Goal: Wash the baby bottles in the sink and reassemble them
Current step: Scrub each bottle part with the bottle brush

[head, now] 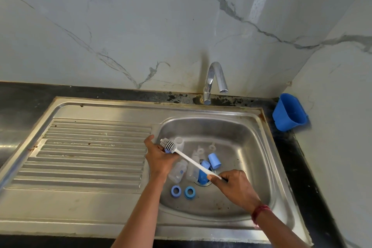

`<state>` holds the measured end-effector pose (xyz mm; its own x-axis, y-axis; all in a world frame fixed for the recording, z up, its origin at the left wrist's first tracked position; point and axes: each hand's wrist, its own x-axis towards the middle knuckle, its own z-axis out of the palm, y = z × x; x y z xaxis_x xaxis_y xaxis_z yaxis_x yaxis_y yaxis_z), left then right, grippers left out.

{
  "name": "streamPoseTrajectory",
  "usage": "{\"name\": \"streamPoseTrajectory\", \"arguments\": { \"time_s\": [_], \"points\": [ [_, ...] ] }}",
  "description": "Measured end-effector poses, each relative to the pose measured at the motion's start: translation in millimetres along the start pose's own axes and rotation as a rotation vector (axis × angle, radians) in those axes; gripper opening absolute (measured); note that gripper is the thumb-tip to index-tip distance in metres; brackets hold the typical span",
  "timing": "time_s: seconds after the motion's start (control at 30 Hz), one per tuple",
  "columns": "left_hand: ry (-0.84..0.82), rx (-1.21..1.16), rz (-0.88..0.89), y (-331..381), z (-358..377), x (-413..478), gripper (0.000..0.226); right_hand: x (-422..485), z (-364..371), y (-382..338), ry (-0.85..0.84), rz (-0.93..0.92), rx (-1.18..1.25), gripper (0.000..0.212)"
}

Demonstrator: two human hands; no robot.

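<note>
**Scrubbing a small part over the sink**

The left hand (161, 157) curled round a small blue part (167, 150) (mostly hidden by the fingers) at the left edge of the sink (251, 147), with the head of the brush (189, 160) against it. The right hand (235, 185) pinched the brush's white handle. Clear bottles (178, 170) lay in the basin, with blue caps (214, 160) near the drain and two blue rings (176, 191) closer to me.

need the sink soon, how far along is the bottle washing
Early. Done: bottles are apart, lying with caps and rings in the sink. In hand: left hand holds a blue part against the brush, right hand grips its handle. Left: scrubbing the rest, rinsing (no water from the tap), reassembly.
</note>
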<state>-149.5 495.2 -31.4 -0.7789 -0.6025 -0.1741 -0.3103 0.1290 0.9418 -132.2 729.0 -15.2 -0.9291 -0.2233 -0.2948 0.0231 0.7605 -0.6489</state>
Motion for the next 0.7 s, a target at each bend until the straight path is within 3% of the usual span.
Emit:
{"name": "streamPoseTrajectory", "arguments": {
  "time_s": [0.17,0.53,0.7],
  "points": [
    [0.064,-0.018,0.030,-11,-5,-7,0.093,-13,5,1,0.009,0.019,0.021,0.065],
    [-0.084,-0.102,0.043,-29,20,-14,0.090,-5,5,19,0.004,0.100,0.079,0.061],
    [-0.003,-0.123,0.013,-18,18,-10,0.087,9,-3,24,-0.013,0.060,0.059,0.064]
  ]
}}
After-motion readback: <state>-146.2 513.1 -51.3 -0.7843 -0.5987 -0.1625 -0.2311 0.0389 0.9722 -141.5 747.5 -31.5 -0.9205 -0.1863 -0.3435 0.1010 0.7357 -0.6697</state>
